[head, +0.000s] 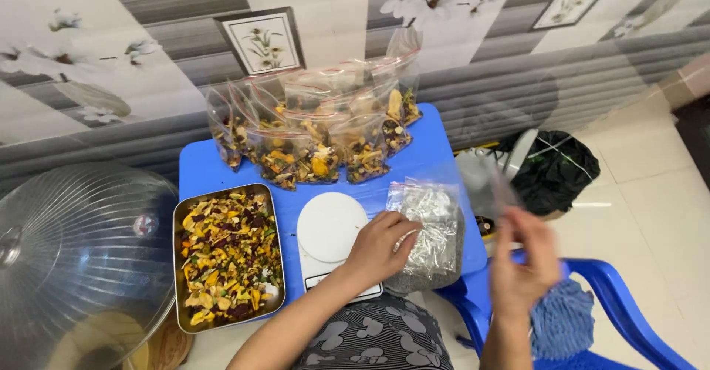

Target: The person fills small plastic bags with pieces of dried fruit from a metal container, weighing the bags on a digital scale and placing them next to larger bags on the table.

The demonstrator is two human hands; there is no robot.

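The left hand (381,248) presses on the stack of empty bags (429,237) to steady it; the right hand (521,259) pinches one clear bag (492,185), lifted apart.

You are in a home, working at a small blue plastic table (200,174) pushed against a wall of flower-patterned tiles (89,59). A white tiled floor (651,192) lies to the right, with a blue plastic chair (621,303) near you. A clear domed food cover (74,251) on the left and a kitchen scale (329,229) suggest home food packing.
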